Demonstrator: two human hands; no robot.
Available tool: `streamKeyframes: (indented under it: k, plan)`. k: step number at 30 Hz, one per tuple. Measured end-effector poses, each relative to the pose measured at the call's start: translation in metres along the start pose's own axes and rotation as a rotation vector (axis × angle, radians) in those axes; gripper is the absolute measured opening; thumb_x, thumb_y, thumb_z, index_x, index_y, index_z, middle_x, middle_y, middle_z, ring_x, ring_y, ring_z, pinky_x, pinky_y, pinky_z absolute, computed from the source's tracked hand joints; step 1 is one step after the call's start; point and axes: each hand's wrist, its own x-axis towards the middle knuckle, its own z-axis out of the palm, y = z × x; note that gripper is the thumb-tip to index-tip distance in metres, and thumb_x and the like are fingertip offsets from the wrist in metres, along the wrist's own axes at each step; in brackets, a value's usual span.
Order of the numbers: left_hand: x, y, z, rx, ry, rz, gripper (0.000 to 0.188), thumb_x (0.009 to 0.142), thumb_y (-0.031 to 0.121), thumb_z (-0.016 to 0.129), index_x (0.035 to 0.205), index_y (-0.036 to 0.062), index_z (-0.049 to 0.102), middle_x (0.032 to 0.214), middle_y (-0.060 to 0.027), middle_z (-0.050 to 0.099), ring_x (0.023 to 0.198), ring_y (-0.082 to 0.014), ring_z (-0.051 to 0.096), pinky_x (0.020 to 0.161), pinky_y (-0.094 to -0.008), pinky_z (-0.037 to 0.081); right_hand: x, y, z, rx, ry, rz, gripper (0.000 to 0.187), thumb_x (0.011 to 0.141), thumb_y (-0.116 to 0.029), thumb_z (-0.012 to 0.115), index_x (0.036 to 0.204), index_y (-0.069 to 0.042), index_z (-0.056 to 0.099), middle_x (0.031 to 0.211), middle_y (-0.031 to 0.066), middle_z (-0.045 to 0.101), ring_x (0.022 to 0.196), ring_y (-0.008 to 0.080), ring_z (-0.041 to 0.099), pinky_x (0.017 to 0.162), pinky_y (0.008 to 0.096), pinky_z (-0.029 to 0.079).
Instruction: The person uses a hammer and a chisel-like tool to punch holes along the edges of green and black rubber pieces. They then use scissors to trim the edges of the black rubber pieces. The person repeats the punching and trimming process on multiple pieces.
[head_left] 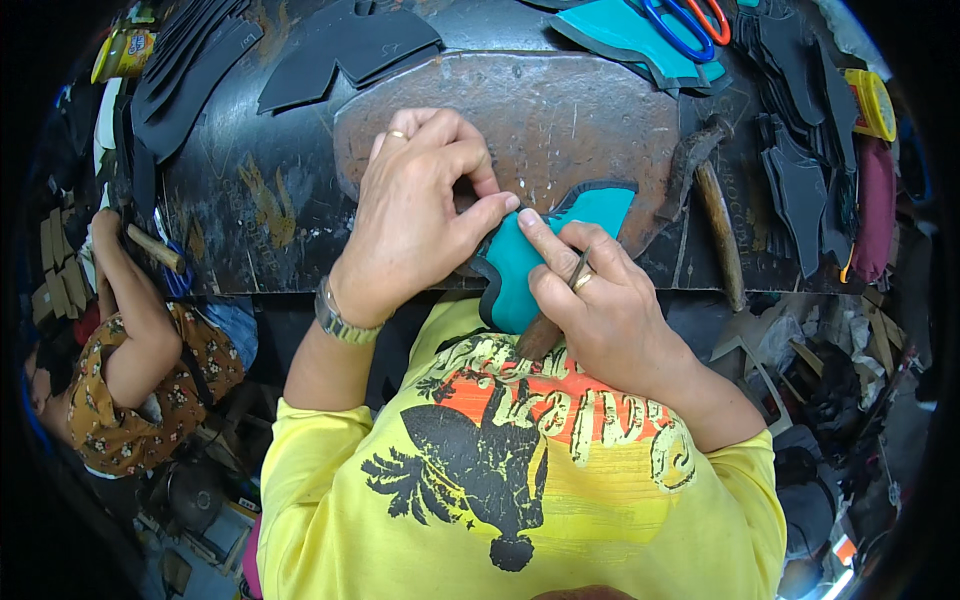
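Scuffed dark counter (300,220) beyond, a left hand (420,205) pinches the edge of a teal piece (517,280) beneath both hands, apparently steadying it while the right hand (605,300), wrapped around a wooden-handled tool (540,338), presses with one finger.

The teal workpiece (508,285) is a sheet with a curved outline and dark edging along much of its border. It lies at a slant: the upper right end is over the table (290,185), and the lower end projects past the table edge. The hand tool (540,338) has a brown handle and sits in the right hand (605,305), handle downward.
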Motion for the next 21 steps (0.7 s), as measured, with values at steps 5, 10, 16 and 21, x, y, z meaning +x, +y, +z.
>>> streamKeyframes:
  k: [5,10,16,21]
  plan:
    - [0.019,-0.003,-0.004,0.036,-0.098,0.092,0.023,0.072,0.016,0.083,0.071,0.0048,0.063,0.087,-0.0084,0.063,0.093,-0.0312,0.056,0.086,-0.0402,0.045,0.002,0.003,0.000,0.027,0.043,0.012,0.019,0.077,-0.003,0.069,0.090,0.000,0.056,0.132,0.0228,0.067,0.115,0.0392,0.061,0.097,0.0478,0.053]
    - [0.016,0.000,-0.002,0.099,-0.053,0.104,0.023,0.075,0.019,0.083,0.074,0.0048,0.065,0.085,-0.0087,0.063,0.092,-0.0315,0.058,0.085,-0.0404,0.046,-0.005,0.013,-0.018,0.503,0.172,0.046,0.027,0.083,-0.006,0.084,0.102,-0.001,0.065,0.116,0.0169,0.073,0.104,0.0310,0.070,0.090,0.0373,0.055]
    - [-0.018,0.009,0.012,0.037,0.160,0.017,0.027,0.081,0.025,0.083,0.099,0.0082,0.074,0.101,-0.0072,0.067,0.100,-0.0292,0.062,0.091,-0.0422,0.046,-0.047,0.017,-0.059,0.592,0.196,0.520,0.034,0.093,-0.014,0.080,0.122,-0.003,0.067,0.079,-0.0006,0.062,0.069,0.0058,0.058,0.063,0.0258,0.047]
    - [-0.035,0.009,0.023,0.067,0.260,0.073,0.031,0.077,0.026,0.086,0.102,0.0106,0.077,0.112,-0.0047,0.064,0.107,-0.0273,0.060,0.093,-0.0419,0.042,-0.062,0.036,-0.066,0.641,0.554,0.606,0.025,0.096,-0.012,0.076,0.119,-0.002,0.073,0.079,-0.0049,0.061,0.066,0.0025,0.051,0.059,0.0202,0.039]
